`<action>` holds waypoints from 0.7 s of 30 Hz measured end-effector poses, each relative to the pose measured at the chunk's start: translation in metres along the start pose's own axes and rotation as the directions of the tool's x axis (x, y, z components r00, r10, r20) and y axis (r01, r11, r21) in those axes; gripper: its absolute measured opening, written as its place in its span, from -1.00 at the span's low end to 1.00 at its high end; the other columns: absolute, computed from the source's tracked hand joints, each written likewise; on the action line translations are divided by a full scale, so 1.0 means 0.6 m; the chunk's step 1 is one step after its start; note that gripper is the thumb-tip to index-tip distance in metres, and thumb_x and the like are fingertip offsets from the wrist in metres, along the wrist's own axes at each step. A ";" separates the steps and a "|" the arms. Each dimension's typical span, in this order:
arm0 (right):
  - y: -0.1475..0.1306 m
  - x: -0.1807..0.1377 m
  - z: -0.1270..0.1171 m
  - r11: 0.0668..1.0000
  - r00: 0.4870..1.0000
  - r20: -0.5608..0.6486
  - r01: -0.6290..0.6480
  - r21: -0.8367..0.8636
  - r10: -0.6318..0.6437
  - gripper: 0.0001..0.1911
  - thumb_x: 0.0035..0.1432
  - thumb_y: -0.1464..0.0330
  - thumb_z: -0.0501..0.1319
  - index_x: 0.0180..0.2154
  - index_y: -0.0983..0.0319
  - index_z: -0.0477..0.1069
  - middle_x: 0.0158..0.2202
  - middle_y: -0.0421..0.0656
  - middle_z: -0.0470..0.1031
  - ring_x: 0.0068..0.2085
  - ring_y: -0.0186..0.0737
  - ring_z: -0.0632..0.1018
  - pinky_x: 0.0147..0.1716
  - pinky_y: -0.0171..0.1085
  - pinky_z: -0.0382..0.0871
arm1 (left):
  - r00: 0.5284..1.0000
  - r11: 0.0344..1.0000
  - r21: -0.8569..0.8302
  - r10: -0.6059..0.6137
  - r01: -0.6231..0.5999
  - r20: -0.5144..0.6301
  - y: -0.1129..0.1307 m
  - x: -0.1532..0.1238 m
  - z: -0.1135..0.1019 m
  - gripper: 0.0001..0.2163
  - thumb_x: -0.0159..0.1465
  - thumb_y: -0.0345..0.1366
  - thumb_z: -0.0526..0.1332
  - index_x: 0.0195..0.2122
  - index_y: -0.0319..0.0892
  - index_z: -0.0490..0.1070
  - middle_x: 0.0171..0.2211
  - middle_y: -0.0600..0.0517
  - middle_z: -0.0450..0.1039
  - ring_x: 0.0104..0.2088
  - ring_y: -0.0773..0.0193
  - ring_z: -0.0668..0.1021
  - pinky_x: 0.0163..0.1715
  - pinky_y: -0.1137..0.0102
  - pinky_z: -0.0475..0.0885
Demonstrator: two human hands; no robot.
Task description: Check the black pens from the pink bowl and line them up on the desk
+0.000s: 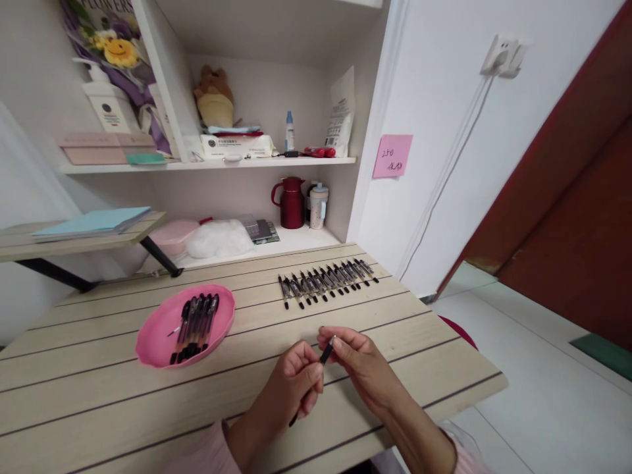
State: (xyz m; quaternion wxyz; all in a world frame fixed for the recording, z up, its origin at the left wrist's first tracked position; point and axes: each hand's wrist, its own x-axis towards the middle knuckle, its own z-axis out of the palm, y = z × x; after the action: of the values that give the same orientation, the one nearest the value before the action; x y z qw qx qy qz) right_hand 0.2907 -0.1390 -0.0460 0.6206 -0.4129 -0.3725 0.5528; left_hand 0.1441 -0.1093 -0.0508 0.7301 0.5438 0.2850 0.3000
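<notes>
My left hand (299, 380) is closed around the barrel of a black pen (326, 352), whose lower end sticks out beneath the fist. At the pen's upper end, the thumb and fingers of my right hand (356, 355) pinch the tip; exactly what lies between them is partly hidden. Both hands are above the near part of the wooden table. To the left, a pink plastic bowl (154, 350) holds several capped black pens (197, 322). Beyond my hands, many similar pens (320, 284) lie side by side in a slanting row.
The slatted table (257, 355) ends at a rounded right corner. Behind it, a white shelf unit (276, 161) holds a red jug (292, 204) and a pale cup (318, 205). A small raised shelf (143, 227) with a blue folder (93, 222) stands at the left.
</notes>
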 end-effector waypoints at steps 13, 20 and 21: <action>-0.005 -0.004 0.006 0.999 1.000 0.001 -0.024 0.037 0.024 -0.68 -0.15 0.19 0.33 -0.33 0.24 0.50 -0.38 -0.11 0.49 -0.36 -0.26 0.43 -0.32 -0.29 0.26 | 1.000 0.999 -0.036 -0.025 0.025 0.008 -0.003 0.002 0.002 -0.83 0.13 -0.21 0.14 -0.42 -0.14 0.15 -0.64 0.22 0.30 -0.83 0.60 0.14 -0.84 0.63 -0.05; 0.011 -0.001 0.009 0.999 0.991 -0.133 -0.010 0.032 0.014 -0.76 -0.21 0.23 0.36 -0.52 0.25 0.45 -0.51 -0.19 0.46 -0.45 -0.32 0.39 -0.41 -0.33 0.23 | 0.996 0.998 0.062 0.021 -0.016 -0.085 -0.005 0.004 0.003 -0.81 0.09 -0.22 0.19 -0.46 -0.15 0.16 -0.66 0.22 0.29 -0.83 0.59 0.18 -0.84 0.62 -0.02; 0.010 -0.001 0.009 0.997 0.996 -0.085 -0.024 0.076 0.031 -0.74 -0.19 0.22 0.35 -0.43 0.24 0.47 -0.43 -0.15 0.48 -0.37 -0.28 0.43 -0.36 -0.31 0.25 | 0.998 1.000 0.019 0.004 -0.002 -0.057 -0.005 0.004 0.003 -0.81 0.10 -0.21 0.17 -0.45 -0.15 0.16 -0.65 0.22 0.30 -0.84 0.59 0.16 -0.85 0.62 -0.04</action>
State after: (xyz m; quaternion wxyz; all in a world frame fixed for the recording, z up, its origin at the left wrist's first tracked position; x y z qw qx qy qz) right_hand 0.2832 -0.1390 -0.0495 0.6435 -0.4177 -0.3188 0.5566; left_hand 0.1473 -0.1093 -0.0537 0.7161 0.5422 0.3077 0.3138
